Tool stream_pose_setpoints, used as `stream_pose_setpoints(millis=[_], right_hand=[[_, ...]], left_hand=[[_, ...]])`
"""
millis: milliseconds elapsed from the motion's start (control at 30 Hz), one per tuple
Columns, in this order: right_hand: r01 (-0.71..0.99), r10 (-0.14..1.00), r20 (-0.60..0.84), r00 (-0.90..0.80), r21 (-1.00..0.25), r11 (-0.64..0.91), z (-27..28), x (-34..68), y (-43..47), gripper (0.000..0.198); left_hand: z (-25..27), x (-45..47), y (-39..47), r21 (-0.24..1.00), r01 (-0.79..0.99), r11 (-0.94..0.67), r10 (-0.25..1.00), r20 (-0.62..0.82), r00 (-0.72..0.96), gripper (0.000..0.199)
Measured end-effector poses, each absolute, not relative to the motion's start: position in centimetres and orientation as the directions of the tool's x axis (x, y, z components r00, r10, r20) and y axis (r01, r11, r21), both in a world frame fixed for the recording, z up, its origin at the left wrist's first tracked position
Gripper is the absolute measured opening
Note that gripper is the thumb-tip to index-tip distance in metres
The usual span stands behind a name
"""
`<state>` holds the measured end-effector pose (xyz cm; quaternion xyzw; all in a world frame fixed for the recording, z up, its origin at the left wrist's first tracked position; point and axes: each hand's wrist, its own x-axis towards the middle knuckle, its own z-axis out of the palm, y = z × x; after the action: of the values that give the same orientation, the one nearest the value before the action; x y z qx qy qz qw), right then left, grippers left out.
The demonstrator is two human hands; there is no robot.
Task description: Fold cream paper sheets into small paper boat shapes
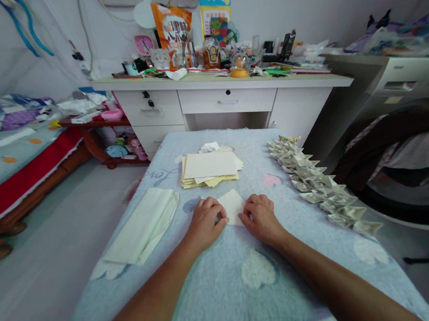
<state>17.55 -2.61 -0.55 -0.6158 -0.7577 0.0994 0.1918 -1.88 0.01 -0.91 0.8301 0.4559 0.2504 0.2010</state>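
Observation:
A small folded sheet of cream paper (233,204) lies on the cloth-covered table between my hands, one corner pointing away from me. My left hand (208,219) has its fingers curled and pinches the paper's left edge. At the right edge, my right hand (260,216) presses with bent fingers and thumb on the paper. Just beyond is a stack of cream and yellow paper sheets (210,165). To the left lies a larger folded pale cloth or paper (144,227). Rows of folded paper pieces with pointed ends (316,184) line the table's right side.
The table's light blue cloth (222,280) hangs over its edges. A crumpled white paper (209,147) sits behind the stack. Beyond stands a white desk (226,101) crowded with jars and a snack bag (172,29). A washing machine (405,77) is at right, a bed (3,151) at left.

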Motion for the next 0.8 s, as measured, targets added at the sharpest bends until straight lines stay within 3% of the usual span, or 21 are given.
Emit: stream_pose_setpoints(millis=[533, 633, 800], right_hand=[[0.911, 0.965, 0.211, -0.157, -0.347, 0.224, -0.30, 17.33, -2.81, 0.009], [0.901, 0.949, 0.216, -0.230, -0.321, 0.291, -0.04, 17.18, -2.82, 0.002], [0.880, 0.930, 0.183, -0.319, -0.308, 0.362, 0.20, 16.92, -2.73, 0.010]], left_hand=[[-1.00, -1.85, -0.08, 0.554, 0.673, -0.490, 0.866, 0.224, 0.447, 0.003], [-0.99, -1.79, -0.08, 0.561, 0.676, -0.478, 0.873, 0.217, 0.438, 0.003], [-1.09, -1.92, 0.09, 0.557, 0.671, -0.489, 0.866, 0.217, 0.451, 0.008]])
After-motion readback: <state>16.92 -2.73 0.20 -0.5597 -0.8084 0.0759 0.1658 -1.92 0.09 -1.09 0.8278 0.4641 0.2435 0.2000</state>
